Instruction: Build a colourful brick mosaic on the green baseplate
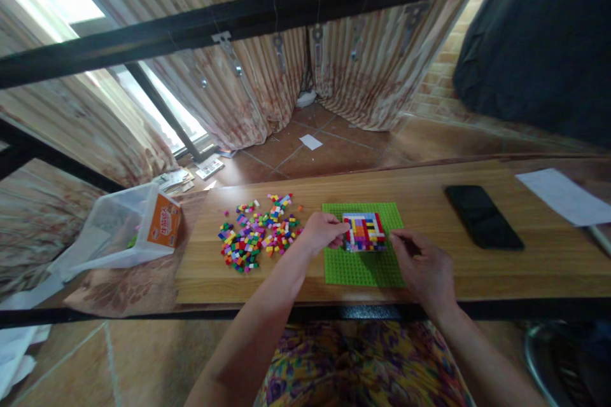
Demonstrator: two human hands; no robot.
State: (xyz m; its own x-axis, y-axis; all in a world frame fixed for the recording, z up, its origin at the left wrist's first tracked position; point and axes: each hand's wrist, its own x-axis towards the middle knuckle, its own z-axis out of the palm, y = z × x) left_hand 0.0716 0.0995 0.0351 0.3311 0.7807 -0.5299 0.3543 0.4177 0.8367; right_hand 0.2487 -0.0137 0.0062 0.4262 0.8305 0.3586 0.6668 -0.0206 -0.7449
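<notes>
Two-handed at multicoloured brick block (365,233), between left grip (323,233) and right grip (428,269); cannot tell whether closed on anything. Green baseplate (351,275) beneath, loose bricks (245,241) left of both.

Desk (420,197) count: two hands (326,232) (424,265); one baseplate (353,271), one brick assembly (365,233); loose bricks (245,243) toward left edge, too numerous to count; one phone (484,217), one paper sheet (566,197) toward right edge; one plastic bin (163,221) beside left edge.

Baseplate (358,272): green. Brick block (365,233): red, yellow, blue, purple. Loose bricks (244,247): multicoloured. Worktop (422,203): brown wood grain. Phone (484,216): black. Label (163,221): orange, white characters.
</notes>
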